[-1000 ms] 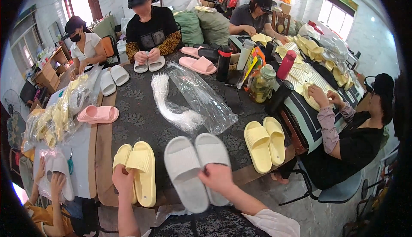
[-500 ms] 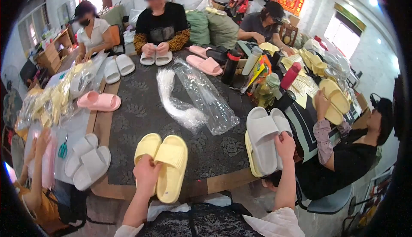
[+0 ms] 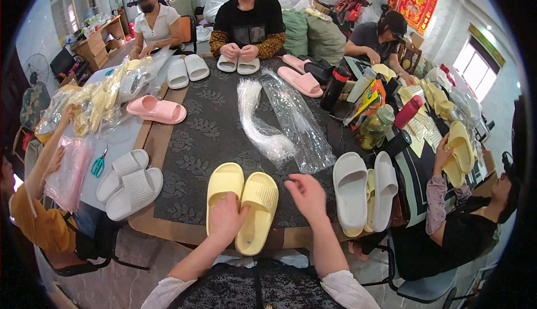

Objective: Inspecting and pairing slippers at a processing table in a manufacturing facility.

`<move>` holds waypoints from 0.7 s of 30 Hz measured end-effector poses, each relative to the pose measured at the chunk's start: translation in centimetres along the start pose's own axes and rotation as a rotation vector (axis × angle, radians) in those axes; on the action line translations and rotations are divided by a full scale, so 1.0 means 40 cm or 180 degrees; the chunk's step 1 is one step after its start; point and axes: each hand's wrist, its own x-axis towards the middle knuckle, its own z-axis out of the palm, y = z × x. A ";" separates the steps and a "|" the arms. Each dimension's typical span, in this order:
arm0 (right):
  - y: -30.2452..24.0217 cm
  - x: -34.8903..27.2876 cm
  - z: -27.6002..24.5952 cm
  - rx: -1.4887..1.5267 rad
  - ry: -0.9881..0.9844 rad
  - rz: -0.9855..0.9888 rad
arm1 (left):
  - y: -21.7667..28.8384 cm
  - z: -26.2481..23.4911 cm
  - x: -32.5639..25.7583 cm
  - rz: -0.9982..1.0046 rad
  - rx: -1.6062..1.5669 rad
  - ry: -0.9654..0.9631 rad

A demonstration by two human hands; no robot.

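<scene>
A pair of pale yellow slide slippers (image 3: 263,194) rests at the table's near edge, soles down, side by side. My left hand (image 3: 226,216) grips them where they meet, its fingertips inside the left slipper and its thumb by the right one. Just right of the pair, my right hand (image 3: 309,197) hovers over the dark mat, empty, with its fingers loosely bent and apart. Beyond it on the right stand grey slippers (image 3: 351,188), one leaning on its side, over partly hidden yellow ones (image 3: 369,197).
A bundle of white plastic strands (image 3: 260,124) and clear plastic bags (image 3: 302,124) lie mid-table. Grey slippers (image 3: 134,186), green-handled scissors (image 3: 99,163) and pink slippers (image 3: 156,110) are at left. Bottles and a jar (image 3: 376,127) stand at right. Several people work around the table.
My right hand has let go of the grey slippers and moved left toward the yellow pair. The grey slippers now stand apart. My left hand keeps its grip. The view has shifted.
</scene>
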 end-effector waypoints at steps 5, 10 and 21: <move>0.004 0.073 0.169 -0.0809 -0.0517 0.0187 | 0.046 -0.010 -0.038 0.0063 0.0074 -0.0459; 0.012 0.097 0.222 -0.0992 -0.0636 0.0266 | 0.021 -0.077 -0.046 0.0477 -0.0068 -0.0434; -0.006 0.070 0.218 0.0418 0.0556 -0.0326 | 0.014 -0.004 0.266 0.0985 -0.1246 0.0790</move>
